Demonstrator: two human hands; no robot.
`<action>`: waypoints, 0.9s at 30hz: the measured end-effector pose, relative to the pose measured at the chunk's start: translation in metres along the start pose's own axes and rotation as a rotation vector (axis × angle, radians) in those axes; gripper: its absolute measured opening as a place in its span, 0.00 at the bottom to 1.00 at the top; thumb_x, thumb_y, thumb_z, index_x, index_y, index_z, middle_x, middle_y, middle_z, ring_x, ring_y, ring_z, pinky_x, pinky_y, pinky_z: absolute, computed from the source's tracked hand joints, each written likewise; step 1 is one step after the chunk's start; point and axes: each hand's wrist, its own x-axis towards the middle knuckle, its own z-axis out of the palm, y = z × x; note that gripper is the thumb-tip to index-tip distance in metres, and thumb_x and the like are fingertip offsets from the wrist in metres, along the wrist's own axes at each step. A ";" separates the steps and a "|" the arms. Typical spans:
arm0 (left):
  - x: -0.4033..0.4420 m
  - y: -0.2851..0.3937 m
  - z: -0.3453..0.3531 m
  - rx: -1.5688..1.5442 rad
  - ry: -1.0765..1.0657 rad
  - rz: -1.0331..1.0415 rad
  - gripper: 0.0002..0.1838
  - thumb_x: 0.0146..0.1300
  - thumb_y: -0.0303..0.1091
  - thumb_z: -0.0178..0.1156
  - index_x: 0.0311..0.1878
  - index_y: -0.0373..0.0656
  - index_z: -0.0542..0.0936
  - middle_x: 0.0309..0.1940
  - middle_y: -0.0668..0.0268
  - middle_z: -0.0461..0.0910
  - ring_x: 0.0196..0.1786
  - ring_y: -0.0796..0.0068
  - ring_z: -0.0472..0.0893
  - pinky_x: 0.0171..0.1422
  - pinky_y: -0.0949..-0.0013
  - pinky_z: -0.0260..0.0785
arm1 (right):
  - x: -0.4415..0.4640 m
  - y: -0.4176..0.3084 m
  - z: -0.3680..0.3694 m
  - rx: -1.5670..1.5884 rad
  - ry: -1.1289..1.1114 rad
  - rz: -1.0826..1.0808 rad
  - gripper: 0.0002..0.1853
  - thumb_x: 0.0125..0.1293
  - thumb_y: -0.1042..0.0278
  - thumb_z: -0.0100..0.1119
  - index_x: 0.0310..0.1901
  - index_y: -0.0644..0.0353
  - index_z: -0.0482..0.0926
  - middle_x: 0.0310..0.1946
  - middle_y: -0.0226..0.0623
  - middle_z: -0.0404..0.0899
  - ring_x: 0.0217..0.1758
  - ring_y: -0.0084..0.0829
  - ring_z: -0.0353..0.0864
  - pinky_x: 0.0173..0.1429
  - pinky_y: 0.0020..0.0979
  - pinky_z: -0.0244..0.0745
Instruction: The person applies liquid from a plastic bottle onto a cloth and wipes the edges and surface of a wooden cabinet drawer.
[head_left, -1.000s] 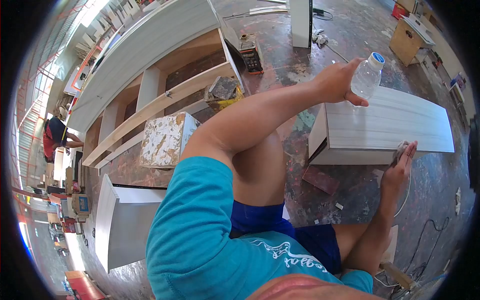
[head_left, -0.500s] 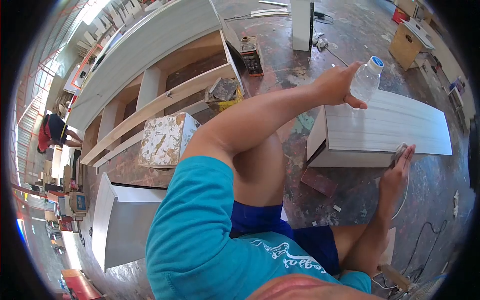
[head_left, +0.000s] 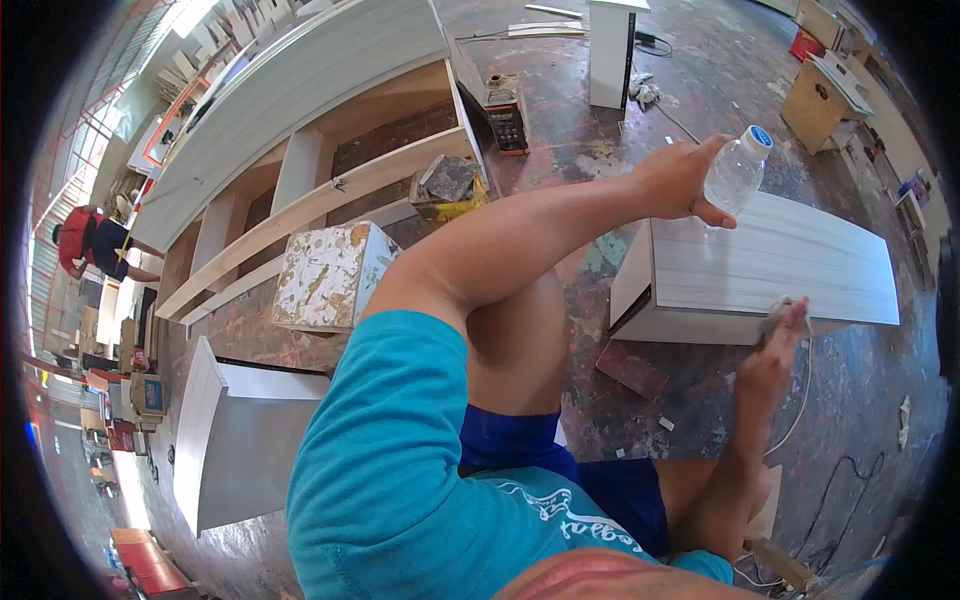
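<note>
My left hand is wrapped round a clear plastic bottle with a blue cap, held slightly tilted above the far left part of a pale wood-grain cabinet box. Close to the box's near edge, the fingers of my right hand are closed on a small greyish-white wad that looks like a rag. The rag lies against that edge, and my fingers partly hide it. The box rests on the floor, with a dark opening at its left end.
A large unfinished cabinet frame fills the upper left. Near it stand a paint-spattered box, a metal can and another pale panel box. A reddish-brown block and cables lie on the floor. A person bends at far left.
My right hand has moved a little left along the box's near edge with the rag. My left hand still grips the bottle. The person at far left has shifted posture.
</note>
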 end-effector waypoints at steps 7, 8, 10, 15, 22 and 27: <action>-0.001 0.001 0.000 0.011 -0.008 0.005 0.67 0.42 0.70 0.79 0.72 0.28 0.62 0.52 0.35 0.82 0.55 0.33 0.82 0.63 0.47 0.74 | 0.000 -0.014 -0.011 0.012 -0.077 0.034 0.42 0.64 0.86 0.43 0.82 0.60 0.52 0.83 0.47 0.52 0.77 0.54 0.67 0.63 0.48 0.83; -0.001 0.000 0.001 -0.007 -0.003 0.012 0.66 0.42 0.70 0.79 0.72 0.28 0.62 0.52 0.35 0.82 0.55 0.33 0.82 0.63 0.47 0.74 | 0.004 -0.005 -0.011 -0.017 -0.086 0.112 0.42 0.64 0.86 0.43 0.82 0.61 0.52 0.83 0.47 0.52 0.78 0.53 0.66 0.63 0.48 0.83; 0.000 -0.003 0.003 -0.042 0.009 0.031 0.66 0.42 0.70 0.79 0.72 0.28 0.62 0.52 0.36 0.82 0.55 0.32 0.82 0.63 0.47 0.74 | 0.006 0.002 -0.012 -0.085 -0.067 0.127 0.41 0.65 0.85 0.44 0.82 0.60 0.52 0.83 0.46 0.52 0.77 0.54 0.67 0.64 0.48 0.83; 0.001 -0.005 0.004 0.002 0.022 0.029 0.66 0.42 0.70 0.79 0.72 0.29 0.63 0.52 0.37 0.82 0.55 0.33 0.82 0.62 0.47 0.74 | -0.012 -0.027 0.001 0.026 -0.008 -0.053 0.42 0.65 0.85 0.44 0.82 0.60 0.51 0.84 0.42 0.51 0.72 0.56 0.73 0.61 0.49 0.83; 0.000 -0.001 0.003 0.012 -0.001 -0.002 0.66 0.42 0.71 0.79 0.71 0.27 0.63 0.51 0.36 0.82 0.55 0.33 0.82 0.63 0.46 0.74 | 0.005 0.006 -0.007 -0.029 -0.040 0.082 0.42 0.65 0.85 0.46 0.83 0.58 0.51 0.84 0.43 0.51 0.73 0.57 0.72 0.60 0.49 0.84; 0.003 -0.008 0.007 -0.018 0.019 0.051 0.67 0.41 0.73 0.78 0.71 0.27 0.63 0.52 0.36 0.82 0.56 0.33 0.82 0.63 0.47 0.74 | -0.003 -0.003 0.001 -0.027 0.023 -0.028 0.41 0.67 0.83 0.46 0.82 0.58 0.52 0.84 0.42 0.52 0.72 0.56 0.73 0.58 0.50 0.83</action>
